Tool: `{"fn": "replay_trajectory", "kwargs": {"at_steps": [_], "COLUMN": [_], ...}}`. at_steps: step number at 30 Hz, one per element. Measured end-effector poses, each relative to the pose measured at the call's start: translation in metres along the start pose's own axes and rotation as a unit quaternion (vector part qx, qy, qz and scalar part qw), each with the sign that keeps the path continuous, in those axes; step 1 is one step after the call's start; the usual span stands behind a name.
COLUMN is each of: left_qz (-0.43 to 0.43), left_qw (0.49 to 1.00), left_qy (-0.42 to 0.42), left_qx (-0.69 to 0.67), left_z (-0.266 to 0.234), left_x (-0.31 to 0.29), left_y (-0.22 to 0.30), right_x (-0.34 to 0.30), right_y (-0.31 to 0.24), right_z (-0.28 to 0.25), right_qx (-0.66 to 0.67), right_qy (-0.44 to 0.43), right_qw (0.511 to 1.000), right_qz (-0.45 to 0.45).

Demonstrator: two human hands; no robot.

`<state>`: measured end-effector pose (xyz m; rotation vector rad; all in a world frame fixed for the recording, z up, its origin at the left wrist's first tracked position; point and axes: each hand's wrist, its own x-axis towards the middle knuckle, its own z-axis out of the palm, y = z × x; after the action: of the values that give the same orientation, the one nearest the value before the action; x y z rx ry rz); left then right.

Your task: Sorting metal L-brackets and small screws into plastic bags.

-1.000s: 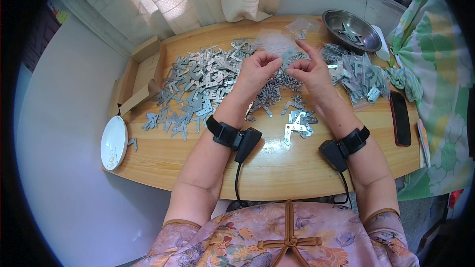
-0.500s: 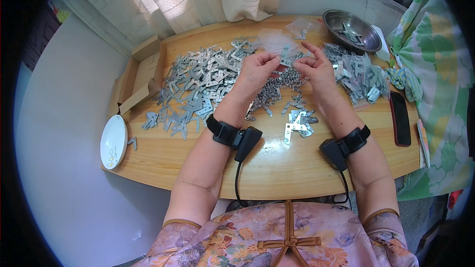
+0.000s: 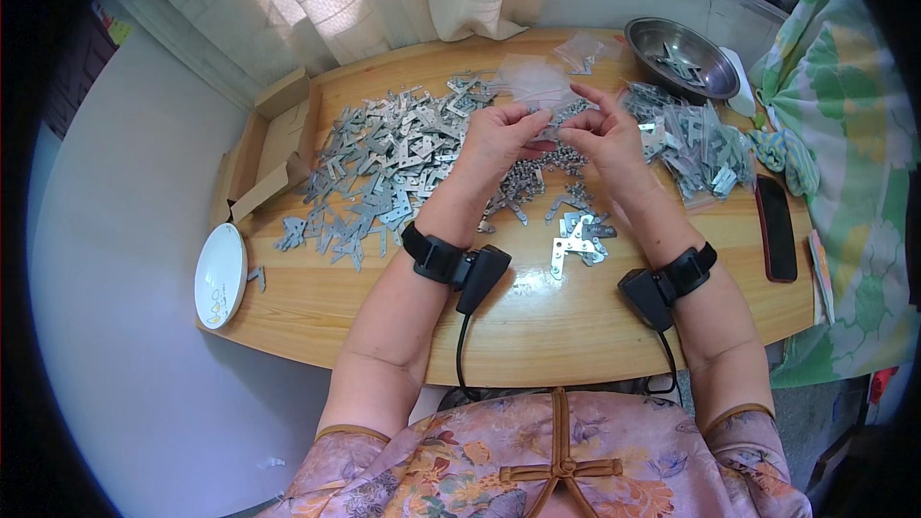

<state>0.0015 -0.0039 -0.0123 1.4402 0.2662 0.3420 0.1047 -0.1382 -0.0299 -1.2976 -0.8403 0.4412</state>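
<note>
Over the far middle of the table, my left hand (image 3: 501, 136) and my right hand (image 3: 606, 134) meet, fingers pinched on a small clear plastic bag (image 3: 554, 123). Its contents are mostly hidden by my fingers. Flat empty-looking clear bags (image 3: 533, 79) lie just beyond my fingertips. Left of my left hand spreads a big heap of L-shaped metal corner brackets (image 3: 403, 149). Under and between my wrists lies a pile of small screws (image 3: 526, 176). Closer to me sits a small stack of brackets (image 3: 578, 242). Filled clear bags of brackets (image 3: 705, 149) are piled right of my right hand.
A steel bowl (image 3: 705, 56) with some brackets stands at the back right. An open cardboard box (image 3: 278, 139) and a tilted white dish (image 3: 221, 276) are at the left edge. A phone (image 3: 776, 230) lies at the right. Cables run from black wrist devices (image 3: 480, 278).
My hands have drawn slightly closer together. The small bag, more visible between my fingers before, is now lower and more covered by them.
</note>
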Motion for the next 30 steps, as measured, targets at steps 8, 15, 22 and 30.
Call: {"fn": "replay_trajectory", "kwargs": {"at_steps": [8,15,22,30], "left_qz": [-0.026,-0.04,-0.036,-0.071], "left_qw": [0.999,0.998,0.997,0.994], "left_qy": [-0.04,-0.025,-0.063,-0.058], "left_qx": [-0.017,-0.033,-0.032,-0.06], "left_z": [0.009,0.008,0.005,0.004], "left_x": [0.001,-0.001,0.001,0.001], "left_y": [-0.009,-0.001,-0.005,-0.007], "right_x": [0.006,0.005,0.002,-0.001], "right_y": [0.011,0.007,0.003,0.003], "right_z": [-0.008,-0.007,-0.005,-0.003], "right_qx": [0.154,0.166,0.123,0.093], "right_qy": [0.085,0.065,0.017,0.013], "right_qw": [0.984,0.983,0.992,0.995], "right_qz": [0.038,0.037,0.024,0.021]}}
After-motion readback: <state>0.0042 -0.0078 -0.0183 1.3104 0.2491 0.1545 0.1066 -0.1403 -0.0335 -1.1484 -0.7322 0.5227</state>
